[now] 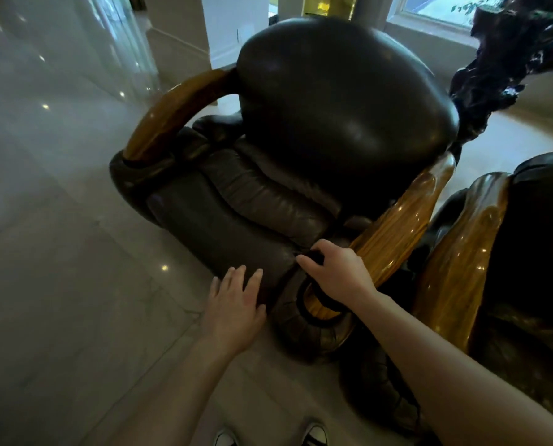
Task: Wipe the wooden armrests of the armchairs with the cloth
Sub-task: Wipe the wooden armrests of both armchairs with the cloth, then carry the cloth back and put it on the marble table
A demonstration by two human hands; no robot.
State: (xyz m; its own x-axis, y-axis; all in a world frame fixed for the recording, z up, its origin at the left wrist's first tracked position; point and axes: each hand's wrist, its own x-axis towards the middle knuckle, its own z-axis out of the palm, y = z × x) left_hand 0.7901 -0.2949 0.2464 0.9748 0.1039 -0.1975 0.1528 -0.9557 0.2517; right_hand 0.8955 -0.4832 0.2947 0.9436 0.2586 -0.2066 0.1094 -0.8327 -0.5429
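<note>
A dark leather armchair (pixel 342 101) stands before me with two glossy wooden armrests. The right armrest (pixel 400 217) runs down to my right hand (pixel 336 272), which grips a dark cloth (pixel 315 254) at the armrest's lower front end; only a small dark bit of cloth shows under the fingers. The left armrest (pixel 178 107) curves along the far left side, untouched. My left hand (pixel 236 300) lies flat with spread fingers on the front edge of the seat cushion (pixel 223 230), holding nothing.
A second armchair's wooden armrest (pixel 461 262) stands close on the right, nearly touching the first chair. A dark gnarled wooden sculpture (pixel 506 66) rises behind. Glossy marble floor (pixel 59 220) spreads to the left. My shoes (pixel 268 437) show at the bottom edge.
</note>
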